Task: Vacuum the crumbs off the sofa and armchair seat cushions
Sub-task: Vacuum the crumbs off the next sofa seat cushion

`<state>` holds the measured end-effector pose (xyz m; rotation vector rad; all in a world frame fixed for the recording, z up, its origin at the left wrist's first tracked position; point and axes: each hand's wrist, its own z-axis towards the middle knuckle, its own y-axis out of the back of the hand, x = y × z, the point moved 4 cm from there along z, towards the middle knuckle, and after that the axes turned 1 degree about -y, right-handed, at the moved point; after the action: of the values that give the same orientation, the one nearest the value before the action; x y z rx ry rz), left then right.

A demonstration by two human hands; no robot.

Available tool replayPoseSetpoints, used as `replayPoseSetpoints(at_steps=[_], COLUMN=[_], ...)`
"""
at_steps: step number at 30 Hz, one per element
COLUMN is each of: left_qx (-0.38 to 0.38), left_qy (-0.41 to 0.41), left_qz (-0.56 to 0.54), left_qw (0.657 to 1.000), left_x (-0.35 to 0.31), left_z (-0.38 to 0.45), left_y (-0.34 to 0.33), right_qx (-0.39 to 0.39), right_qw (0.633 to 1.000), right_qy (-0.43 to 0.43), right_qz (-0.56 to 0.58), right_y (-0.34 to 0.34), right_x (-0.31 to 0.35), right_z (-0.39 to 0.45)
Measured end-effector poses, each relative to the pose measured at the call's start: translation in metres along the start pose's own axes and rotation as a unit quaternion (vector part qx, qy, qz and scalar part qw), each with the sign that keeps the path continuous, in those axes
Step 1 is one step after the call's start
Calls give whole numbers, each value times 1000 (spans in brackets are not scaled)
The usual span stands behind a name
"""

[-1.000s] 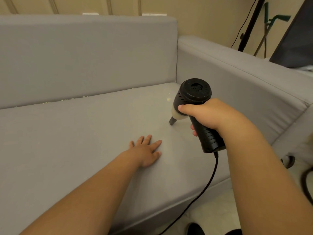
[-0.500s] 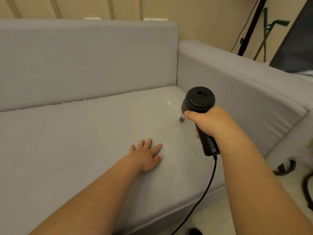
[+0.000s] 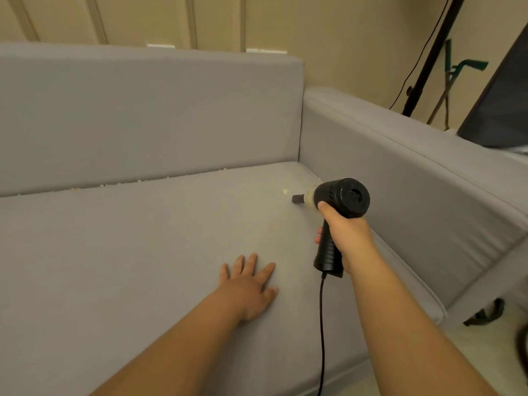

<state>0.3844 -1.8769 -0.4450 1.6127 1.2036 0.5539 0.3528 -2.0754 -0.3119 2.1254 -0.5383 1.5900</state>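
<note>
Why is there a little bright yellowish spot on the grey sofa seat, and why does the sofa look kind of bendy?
In the head view, the small glowing patch lies on the grey fabric seat cushion just ahead of the black handheld vacuum's nozzle, maybe its own light; the wide-angle lens makes the grey armrest splay outward; the room light is dim and warm, shadows soft.

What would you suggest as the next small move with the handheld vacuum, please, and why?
Probably ease the nozzle forward onto the pale crumb patch just ahead of it. The right hand grips the handheld vacuum, the left hand rests flat on the seat cushion, and more crumbs line the back seam.
</note>
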Motion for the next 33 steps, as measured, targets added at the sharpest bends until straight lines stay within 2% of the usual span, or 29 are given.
replayPoseSetpoints(at_steps=[11,24,33], left_qx=[-2,-25,-33], left_qy=[25,32,30], left_qz=[5,-18,-24], left_qw=[1000,999,999], left_x=[-1,3,4], left_z=[10,39,40], left_y=[15,14,12], right_qx=[10,-47,14], right_qw=[998,993,988], right_qy=[-19,1,-59], right_qz=[67,112,141], right_y=[-32,-71,-88], right_x=[-1,-10,-7], right_z=[30,84,109])
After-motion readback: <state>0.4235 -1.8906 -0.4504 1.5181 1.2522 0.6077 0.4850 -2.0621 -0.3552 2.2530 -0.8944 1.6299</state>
